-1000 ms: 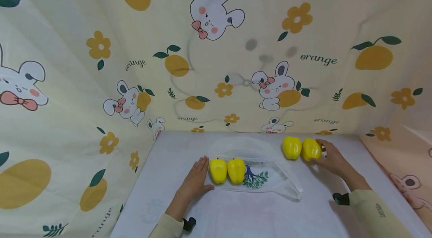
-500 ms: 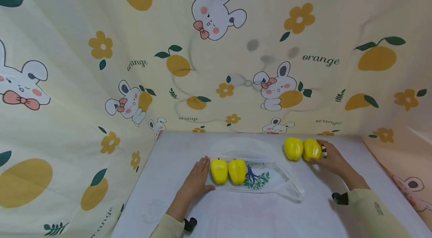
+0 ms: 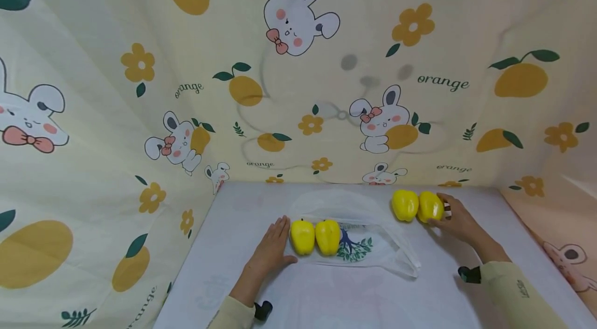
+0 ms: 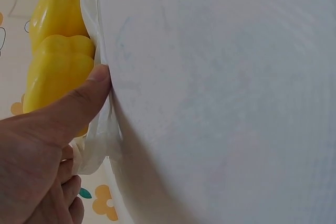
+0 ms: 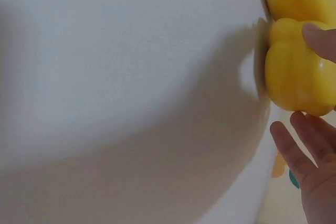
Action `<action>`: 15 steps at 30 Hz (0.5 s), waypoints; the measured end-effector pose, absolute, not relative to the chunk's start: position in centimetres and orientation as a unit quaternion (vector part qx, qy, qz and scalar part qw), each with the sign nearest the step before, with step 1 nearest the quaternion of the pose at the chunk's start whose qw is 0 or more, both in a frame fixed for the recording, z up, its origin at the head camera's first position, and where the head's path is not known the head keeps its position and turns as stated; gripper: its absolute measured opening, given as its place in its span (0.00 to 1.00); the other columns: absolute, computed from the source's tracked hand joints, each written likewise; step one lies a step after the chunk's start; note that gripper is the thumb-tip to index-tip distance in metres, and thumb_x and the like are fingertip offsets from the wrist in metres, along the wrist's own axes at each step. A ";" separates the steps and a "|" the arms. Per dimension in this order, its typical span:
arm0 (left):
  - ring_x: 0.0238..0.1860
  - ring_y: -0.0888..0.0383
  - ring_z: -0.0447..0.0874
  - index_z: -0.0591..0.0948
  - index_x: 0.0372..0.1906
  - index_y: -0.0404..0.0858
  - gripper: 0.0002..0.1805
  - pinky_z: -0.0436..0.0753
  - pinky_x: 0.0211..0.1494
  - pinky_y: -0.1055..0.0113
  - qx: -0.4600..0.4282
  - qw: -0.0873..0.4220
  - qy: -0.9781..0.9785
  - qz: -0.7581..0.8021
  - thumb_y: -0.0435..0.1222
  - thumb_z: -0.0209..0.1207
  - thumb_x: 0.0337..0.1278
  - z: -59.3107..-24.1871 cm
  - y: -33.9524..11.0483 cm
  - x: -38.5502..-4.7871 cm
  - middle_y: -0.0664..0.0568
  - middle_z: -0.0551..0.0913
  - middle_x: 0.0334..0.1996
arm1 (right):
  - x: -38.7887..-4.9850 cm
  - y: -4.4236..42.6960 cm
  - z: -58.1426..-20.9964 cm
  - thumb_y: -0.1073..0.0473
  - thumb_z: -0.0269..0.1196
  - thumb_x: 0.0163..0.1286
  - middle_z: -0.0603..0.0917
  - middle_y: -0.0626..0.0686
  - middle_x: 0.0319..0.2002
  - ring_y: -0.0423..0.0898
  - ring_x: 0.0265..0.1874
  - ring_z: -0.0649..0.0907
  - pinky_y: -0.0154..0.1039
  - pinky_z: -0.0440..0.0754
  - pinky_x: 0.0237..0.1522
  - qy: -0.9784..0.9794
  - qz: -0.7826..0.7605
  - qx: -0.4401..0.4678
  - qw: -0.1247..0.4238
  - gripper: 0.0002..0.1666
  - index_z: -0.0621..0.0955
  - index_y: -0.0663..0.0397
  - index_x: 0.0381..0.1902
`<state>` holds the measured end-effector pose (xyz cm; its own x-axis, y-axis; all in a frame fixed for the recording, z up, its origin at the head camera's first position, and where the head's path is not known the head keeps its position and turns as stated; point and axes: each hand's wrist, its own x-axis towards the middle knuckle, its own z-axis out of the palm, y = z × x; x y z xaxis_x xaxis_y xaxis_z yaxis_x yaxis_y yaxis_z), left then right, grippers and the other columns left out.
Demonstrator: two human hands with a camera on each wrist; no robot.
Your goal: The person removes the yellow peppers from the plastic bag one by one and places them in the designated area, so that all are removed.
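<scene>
Two yellow bell peppers, a left one [image 3: 302, 237] and a right one [image 3: 328, 237], stand side by side on a flattened white plastic bag [image 3: 392, 254]. My left hand [image 3: 268, 246] rests flat beside the left pepper, fingers straight; in the left wrist view its thumb touches the bag's edge [image 4: 102, 35]. Farther back on the right, two more yellow bell peppers stand close together. My right hand [image 3: 462, 223] holds the outer one [image 3: 430, 207] between thumb and fingers, the thumb lying on the pepper [image 5: 294, 72] in the right wrist view. The inner one [image 3: 404, 205] is untouched.
A white-covered table [image 3: 345, 298] lies under everything. Behind it and at both sides hangs a cream cloth [image 3: 289, 75] printed with rabbits, oranges and flowers. The bag carries a blue and green tree print [image 3: 356, 246].
The view shifts very slightly. Both hands and all the peppers keep their places.
</scene>
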<state>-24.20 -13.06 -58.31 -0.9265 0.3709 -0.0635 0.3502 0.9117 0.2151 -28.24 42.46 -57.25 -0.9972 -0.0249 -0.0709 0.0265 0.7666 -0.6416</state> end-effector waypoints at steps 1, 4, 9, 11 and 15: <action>0.86 0.45 0.51 0.56 0.85 0.31 0.60 0.55 0.88 0.49 0.185 0.052 0.976 0.101 0.53 0.76 0.59 -58.2 -13.0 -24.2 0.39 0.54 0.86 | -28.3 42.5 -57.3 0.48 0.76 0.70 0.59 0.81 0.71 0.77 0.62 0.70 0.74 0.79 0.63 0.939 -0.342 0.001 0.040 0.64 0.49 0.75 0.82; 0.86 0.45 0.51 0.56 0.85 0.31 0.60 0.55 0.88 0.49 0.184 0.055 0.976 0.106 0.53 0.77 0.60 -58.1 -13.0 -24.1 0.39 0.54 0.86 | -28.3 42.6 -57.2 0.48 0.76 0.69 0.59 0.81 0.71 0.77 0.62 0.70 0.74 0.79 0.63 0.938 -0.344 0.005 0.044 0.65 0.49 0.74 0.82; 0.87 0.45 0.50 0.55 0.86 0.32 0.60 0.54 0.88 0.49 0.183 0.056 0.976 0.106 0.52 0.77 0.60 -58.1 -13.0 -24.1 0.40 0.54 0.86 | -28.2 42.8 -57.4 0.45 0.77 0.69 0.58 0.81 0.71 0.77 0.62 0.70 0.74 0.78 0.64 0.937 -0.346 0.011 0.048 0.67 0.48 0.73 0.83; 0.87 0.45 0.50 0.56 0.86 0.32 0.60 0.54 0.88 0.49 0.183 0.056 0.976 0.107 0.52 0.77 0.59 -58.2 -13.0 -24.2 0.40 0.54 0.86 | -28.2 42.9 -57.5 0.43 0.77 0.69 0.57 0.82 0.72 0.78 0.63 0.70 0.75 0.78 0.64 0.938 -0.344 0.011 0.048 0.68 0.48 0.72 0.83; 0.87 0.45 0.49 0.54 0.86 0.33 0.60 0.53 0.88 0.49 0.180 0.061 0.976 0.106 0.53 0.76 0.61 -58.4 -13.0 -24.4 0.40 0.52 0.87 | -27.8 42.9 -57.2 0.41 0.76 0.69 0.56 0.82 0.73 0.80 0.65 0.68 0.78 0.76 0.63 0.940 -0.339 0.008 0.044 0.67 0.48 0.70 0.84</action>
<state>-24.38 -13.03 -58.42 -0.9278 0.3644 -0.0806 0.3385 0.9126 0.2293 -27.77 42.93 -57.17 -0.9959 -0.0142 -0.0891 0.0460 0.7698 -0.6367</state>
